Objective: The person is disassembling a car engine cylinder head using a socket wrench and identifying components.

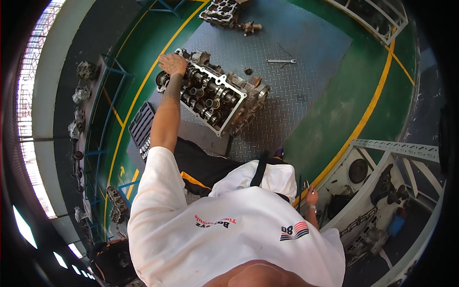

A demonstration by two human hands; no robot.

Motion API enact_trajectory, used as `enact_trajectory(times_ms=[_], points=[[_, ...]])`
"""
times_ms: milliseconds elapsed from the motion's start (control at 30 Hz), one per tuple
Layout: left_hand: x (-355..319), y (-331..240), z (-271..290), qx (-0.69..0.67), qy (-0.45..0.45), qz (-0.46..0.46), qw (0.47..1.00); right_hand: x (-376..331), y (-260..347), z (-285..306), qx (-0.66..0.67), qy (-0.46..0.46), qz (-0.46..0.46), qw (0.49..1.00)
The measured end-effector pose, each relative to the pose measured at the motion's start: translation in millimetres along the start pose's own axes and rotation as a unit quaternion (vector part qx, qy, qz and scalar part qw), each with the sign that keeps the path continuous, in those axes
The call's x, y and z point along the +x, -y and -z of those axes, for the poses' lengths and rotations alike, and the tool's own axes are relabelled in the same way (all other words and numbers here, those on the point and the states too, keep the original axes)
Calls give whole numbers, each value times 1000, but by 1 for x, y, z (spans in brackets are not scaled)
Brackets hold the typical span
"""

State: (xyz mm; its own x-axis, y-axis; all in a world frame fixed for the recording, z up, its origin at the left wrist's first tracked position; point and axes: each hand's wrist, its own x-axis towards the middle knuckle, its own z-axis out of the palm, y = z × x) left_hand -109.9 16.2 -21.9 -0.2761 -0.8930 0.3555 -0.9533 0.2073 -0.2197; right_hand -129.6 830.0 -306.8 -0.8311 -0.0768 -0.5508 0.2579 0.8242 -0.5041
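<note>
My left arm reaches forward, and my left hand [173,64] lies with fingers spread on the far left end of an engine [210,93]. The engine rests on a metal plate, its cover off and its camshafts [195,91] bare inside a pale rim. Low at my right side, my right hand [311,196] is closed around a small shiny metal tool [306,184]; its exact kind is too small to make out. A combination wrench [281,61] lies on the plate beyond the engine, to the right.
Treadplate [311,86] covers the green floor here. Another engine part [220,12] stands at the far edge. A dark slotted tray [143,125] lies left of the engine. A metal rack [397,148] with parts is close on my right; a blue-framed bench [103,105] runs along the left.
</note>
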Motion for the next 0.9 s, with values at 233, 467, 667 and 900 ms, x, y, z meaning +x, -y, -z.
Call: enact_trajectory(times_ms=[233, 467, 667, 900], points=[[2, -1, -6, -51, -48, 3, 998, 3, 1, 3, 4, -6, 6, 1000], [6, 0, -19, 81, -199, -33, 976, 1, 3, 9, -7, 11, 3, 1000], [10, 4, -22, 58, -140, -26, 988, 4, 7, 9, 0, 1, -3, 1000], [13, 4, -18, 64, -96, -35, 993, 7, 10, 9, 3, 26, -18, 999]])
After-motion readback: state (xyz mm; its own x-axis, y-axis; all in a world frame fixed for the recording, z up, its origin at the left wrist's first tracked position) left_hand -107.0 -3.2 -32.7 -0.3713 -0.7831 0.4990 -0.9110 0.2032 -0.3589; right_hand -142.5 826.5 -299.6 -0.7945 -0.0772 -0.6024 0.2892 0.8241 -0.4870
